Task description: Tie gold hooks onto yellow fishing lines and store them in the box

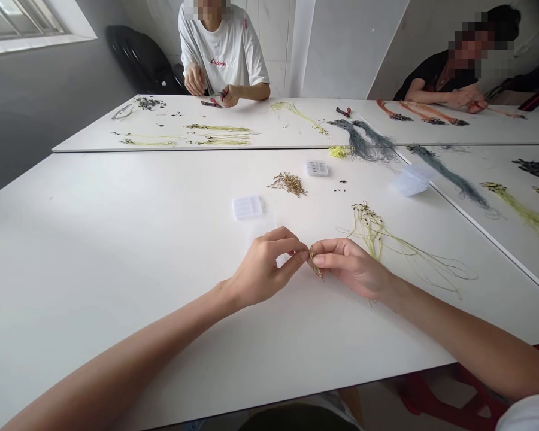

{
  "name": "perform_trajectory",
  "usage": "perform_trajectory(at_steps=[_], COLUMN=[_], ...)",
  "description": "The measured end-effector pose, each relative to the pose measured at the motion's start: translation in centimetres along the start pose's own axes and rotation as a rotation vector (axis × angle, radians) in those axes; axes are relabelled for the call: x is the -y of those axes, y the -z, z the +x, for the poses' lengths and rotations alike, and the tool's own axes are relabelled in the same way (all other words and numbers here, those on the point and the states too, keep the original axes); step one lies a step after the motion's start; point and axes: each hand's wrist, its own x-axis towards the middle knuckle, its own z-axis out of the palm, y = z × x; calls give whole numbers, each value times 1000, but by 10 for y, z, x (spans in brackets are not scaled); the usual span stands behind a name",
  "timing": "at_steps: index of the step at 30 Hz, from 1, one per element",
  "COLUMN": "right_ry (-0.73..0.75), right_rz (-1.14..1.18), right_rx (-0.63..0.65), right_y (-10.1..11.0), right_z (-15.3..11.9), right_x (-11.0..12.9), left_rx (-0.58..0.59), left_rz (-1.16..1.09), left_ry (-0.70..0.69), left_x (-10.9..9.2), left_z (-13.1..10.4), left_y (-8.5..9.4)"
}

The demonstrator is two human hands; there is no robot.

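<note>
In front of me, my left hand comes in from the left with thumb and forefinger pinched together. Its fingertips meet those of my right hand at a small bunch of gold-coloured metal hooks. My right hand pinches the bunch between thumb and forefinger, and its lower end hangs below the fingertips. Fine detail of the hooks is too small to tell. Beyond the hands lies a loose pile of similar gold-coloured hooks. Yellow-green lines with dark ends lie just past my right hand.
A clear compartment box, a second small box and clear plastic bags lie on the white table. Grey line bundles lie farther back. Two people work across the table, one with pliers.
</note>
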Motion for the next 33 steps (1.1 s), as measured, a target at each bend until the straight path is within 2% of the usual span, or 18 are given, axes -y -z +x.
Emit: perform_trajectory(at_steps=[14, 22, 26, 33], right_ry=[5, 13, 17, 8], right_rz=[-3, -18, -24, -28], right_rx=[18, 24, 17, -35], right_y=[2, 2, 3, 5], right_z=[0, 0, 0, 1], right_x=[-1, 0, -1, -3], left_rx=[-50, -55, -19, 189], left_rz=[3, -14, -79, -400], left_ry=[17, 82, 161, 463], left_x=[2, 0, -3, -3], left_z=[-2, -3, 0, 7], left_y=[-5, -6, -1, 12])
